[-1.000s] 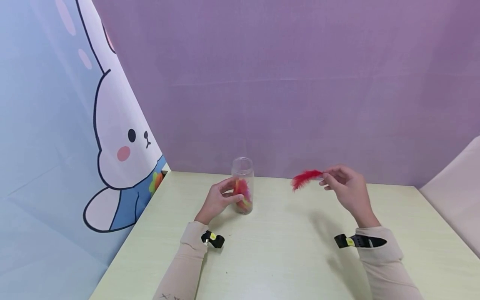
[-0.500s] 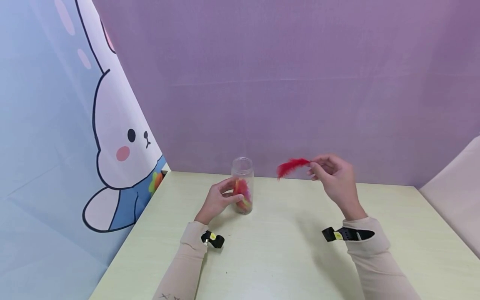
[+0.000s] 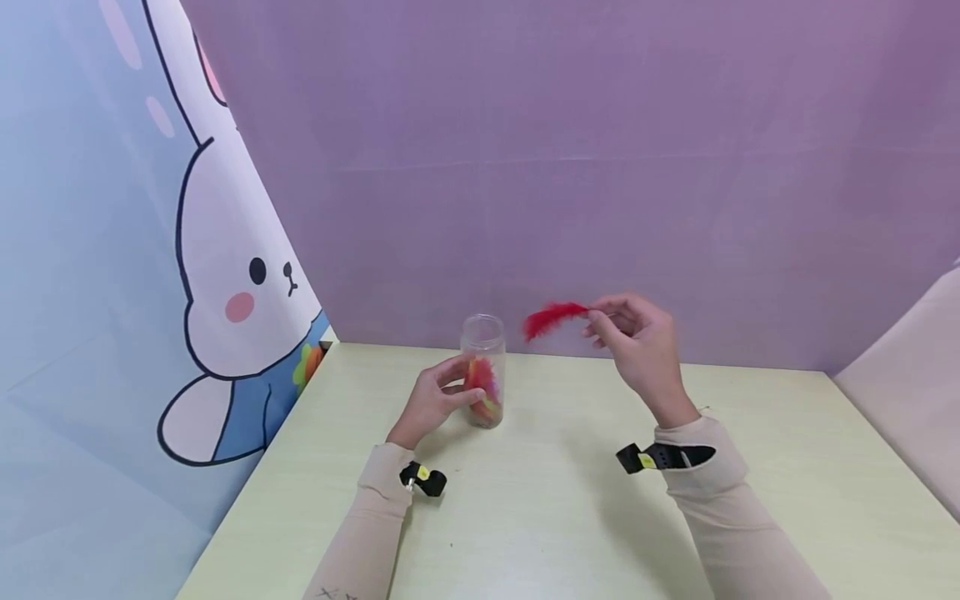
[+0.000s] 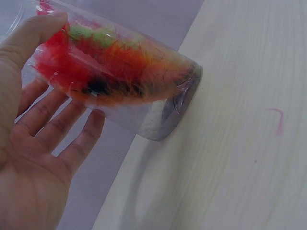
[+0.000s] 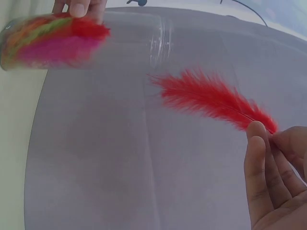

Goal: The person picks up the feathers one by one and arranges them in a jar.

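Note:
A clear jar [image 3: 483, 333] without a lid stands upright near the table's back edge. Inside its lower part lie several feathers [image 4: 120, 64] in red, orange, green, black and pink. My left hand [image 3: 435, 398] grips the jar from the left, thumb on the near side and fingers around the far side. Between thumb and fingertips my right hand [image 3: 641, 350] pinches a red feather [image 5: 211, 98] by its quill end. The feather points left, in the air to the right of the jar's mouth and apart from it.
The pale table [image 3: 510, 517] carries a small pink mark [image 4: 278, 120]. A purple cloth [image 3: 570, 167] rises behind its back edge. At the left hangs a sheet with a cartoon rabbit [image 3: 225, 275]; a pale cloth [image 3: 915, 383] stands at the right.
My right hand has moved left and upward with the red feather, closer to the jar's mouth. The left hand and jar have stayed in place.

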`<state>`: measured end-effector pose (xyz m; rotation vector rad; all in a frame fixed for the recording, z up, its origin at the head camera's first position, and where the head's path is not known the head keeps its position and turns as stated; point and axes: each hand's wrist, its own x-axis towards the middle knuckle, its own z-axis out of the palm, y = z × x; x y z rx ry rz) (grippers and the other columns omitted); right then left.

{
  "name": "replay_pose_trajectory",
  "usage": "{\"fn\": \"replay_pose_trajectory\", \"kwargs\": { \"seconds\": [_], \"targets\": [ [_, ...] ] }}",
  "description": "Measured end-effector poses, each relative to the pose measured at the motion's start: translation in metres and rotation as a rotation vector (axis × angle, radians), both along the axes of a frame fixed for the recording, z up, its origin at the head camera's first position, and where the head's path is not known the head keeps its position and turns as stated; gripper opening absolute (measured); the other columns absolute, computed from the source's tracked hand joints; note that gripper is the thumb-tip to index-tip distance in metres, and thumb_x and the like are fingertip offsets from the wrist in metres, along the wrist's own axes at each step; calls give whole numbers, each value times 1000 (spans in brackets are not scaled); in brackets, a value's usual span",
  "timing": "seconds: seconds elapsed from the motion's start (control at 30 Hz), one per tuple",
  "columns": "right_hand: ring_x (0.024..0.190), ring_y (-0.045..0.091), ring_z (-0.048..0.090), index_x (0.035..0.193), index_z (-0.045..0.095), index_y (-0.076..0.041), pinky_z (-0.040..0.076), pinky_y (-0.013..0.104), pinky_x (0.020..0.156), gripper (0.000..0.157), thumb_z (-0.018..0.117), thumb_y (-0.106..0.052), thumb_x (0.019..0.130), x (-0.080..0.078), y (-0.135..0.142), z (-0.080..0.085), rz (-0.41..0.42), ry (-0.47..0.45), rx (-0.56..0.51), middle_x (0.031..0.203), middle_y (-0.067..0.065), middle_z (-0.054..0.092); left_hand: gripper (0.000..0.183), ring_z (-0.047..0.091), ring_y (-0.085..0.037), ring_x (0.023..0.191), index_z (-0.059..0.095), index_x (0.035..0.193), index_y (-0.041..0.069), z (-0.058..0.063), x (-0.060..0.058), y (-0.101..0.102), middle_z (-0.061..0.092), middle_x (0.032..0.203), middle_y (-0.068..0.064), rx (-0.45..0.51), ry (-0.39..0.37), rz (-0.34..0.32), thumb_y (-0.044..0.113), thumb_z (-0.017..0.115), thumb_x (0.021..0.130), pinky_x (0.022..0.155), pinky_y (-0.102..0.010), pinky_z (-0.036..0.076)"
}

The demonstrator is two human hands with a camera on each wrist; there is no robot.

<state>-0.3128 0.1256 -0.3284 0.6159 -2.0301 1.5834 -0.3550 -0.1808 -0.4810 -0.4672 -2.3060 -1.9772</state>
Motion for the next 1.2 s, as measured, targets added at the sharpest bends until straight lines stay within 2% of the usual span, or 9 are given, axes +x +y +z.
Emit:
{"fn": "replay_pose_trajectory", "kwargs": {
  "seconds": [0.17,0.5,0.8,0.97,1.2],
  "targets": [
    [68,8,73,103,72,-1,63,25,63,11,73,-9,95,-4,-9,5,2,23,-8,83,18,76,67,62,-28,130,61,142,19,0,-2,0,67,138,-9,-4,-14,10,25,89,81,106,-40,56],
    [67,8,72,104,72,-2,60,23,59,12,73,-10,95,-6,-27,18,36,20,12,85,23,75,67,62,-25,130,61,141,22,1,0,0,67,137,-5,-5,-13,3,26,89,81,106,-40,56],
    [65,8,70,104,72,-4,60,25,59,10,72,-9,95,-9,-39,19,45,-5,71,89,21,75,65,63,-25,129,61,141,23,1,1,1,68,136,-5,8,-13,-7,25,88,81,106,-40,56],
    [66,6,70,103,72,-3,62,29,61,9,72,-5,95,-12,-43,19,40,22,161,91,17,76,64,62,-25,129,61,141,22,0,0,1,67,137,-6,7,-22,-12,23,87,82,107,-40,55],
    [67,14,71,105,73,-6,61,24,60,10,72,-6,95,-17,-50,23,7,75,353,88,10,78,64,62,-25,129,61,141,24,1,1,1,67,137,-5,-1,-24,-5,26,87,83,107,-40,55]
  ]
}}
